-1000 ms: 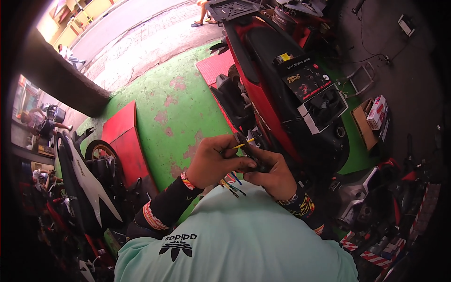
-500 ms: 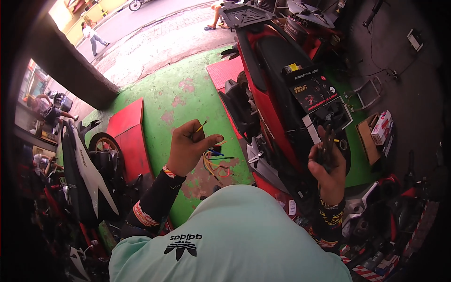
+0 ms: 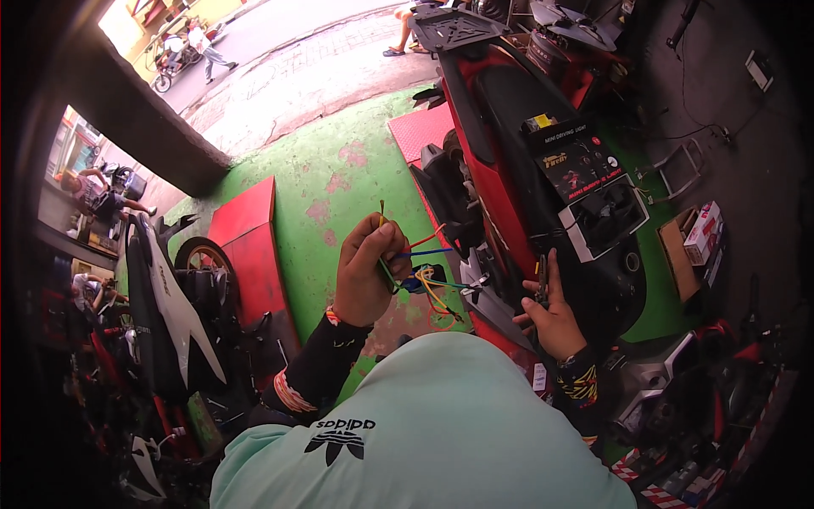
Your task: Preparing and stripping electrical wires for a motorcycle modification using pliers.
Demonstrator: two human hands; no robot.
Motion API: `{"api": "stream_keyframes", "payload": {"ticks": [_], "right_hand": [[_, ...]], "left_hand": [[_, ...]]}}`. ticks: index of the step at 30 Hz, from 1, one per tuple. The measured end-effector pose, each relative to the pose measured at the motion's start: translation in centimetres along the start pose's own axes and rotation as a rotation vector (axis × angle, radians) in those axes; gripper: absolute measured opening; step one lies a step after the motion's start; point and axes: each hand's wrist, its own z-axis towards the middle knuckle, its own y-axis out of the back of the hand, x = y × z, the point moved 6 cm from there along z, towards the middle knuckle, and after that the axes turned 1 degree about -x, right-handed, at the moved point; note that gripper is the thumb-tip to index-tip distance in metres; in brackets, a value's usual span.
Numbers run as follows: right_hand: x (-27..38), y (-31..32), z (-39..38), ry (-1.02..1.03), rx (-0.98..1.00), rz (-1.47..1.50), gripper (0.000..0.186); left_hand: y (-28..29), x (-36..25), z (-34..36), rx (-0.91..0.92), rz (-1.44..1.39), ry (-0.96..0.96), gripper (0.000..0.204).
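My left hand (image 3: 366,273) is closed in a pinch on a bundle of thin electrical wires (image 3: 430,252). A short yellow wire end sticks up above the thumb, and red and blue ends point out to the right. Below them hang more coloured loops and a dark blue part (image 3: 415,280), too small to make out. My right hand (image 3: 555,318) holds a small dark tool that looks like pliers (image 3: 541,280), with a touch of yellow on it. The fingers partly cover that tool. Beside this hand is the red and black motorcycle (image 3: 504,161).
On the motorcycle's seat rests a black light box (image 3: 577,165) with an open white tray (image 3: 577,242). A red ramp (image 3: 246,225) lies on the green floor at left, near a white and black motorcycle (image 3: 174,305). Cardboard boxes (image 3: 699,237) stand at right. People are in the street.
My left hand has turned upright and shifted right with the wires, whose red and blue ends now show. My right hand has moved left and lower with the tool, towards the left hand.
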Motion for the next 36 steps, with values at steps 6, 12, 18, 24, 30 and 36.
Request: {"api": "stream_keyframes", "payload": {"ticks": [6,12,18,24,30,36], "right_hand": [[-3.3,0.3,0.5,0.027,-0.016,-0.017,0.088],[2.3,-2.0,-0.5,0.306,0.142,0.222,0.074],[4.8,-4.6,0.0,0.452,0.086,0.339,0.068],[6.5,-6.6,0.4,0.625,0.054,0.144,0.059],[6.1,-7.4,0.8,0.610,0.052,0.071,0.038],[8.3,-6.4,0.4,0.647,0.000,0.136,0.030]], "left_hand": [[-0.7,-0.8,-0.1,-0.003,0.051,-0.048,0.025],[-0.9,-0.8,-0.4,0.002,0.097,-0.052,0.026],[-1.5,-0.7,-0.6,0.035,0.056,-0.056,0.026],[-1.1,-0.5,-0.9,0.055,0.057,-0.024,0.023],[-1.0,-0.5,-1.0,0.067,0.062,-0.020,0.020],[-0.5,-0.4,-1.1,0.189,0.677,-0.211,0.027]]}}
